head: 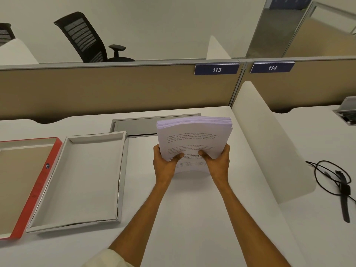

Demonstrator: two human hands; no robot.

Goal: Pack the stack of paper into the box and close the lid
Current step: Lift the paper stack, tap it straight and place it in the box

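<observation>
A thick stack of printed white paper [194, 135] is held upright above the desk, its lower edge near the tabletop. My left hand [166, 160] grips its lower left side and my right hand [217, 158] grips its lower right side, thumbs on the front sheet. To the left, an open white box [123, 170] lies flat on the desk with nothing inside. Its red-edged lid [41, 182] lies upside down further left, touching the box.
A grey cable hatch [134, 126] is set into the desk behind the box. A white curved divider [269, 143] stands to the right, with a black cable and a watch [342, 191] beyond it. A tan partition [115, 89] closes the back.
</observation>
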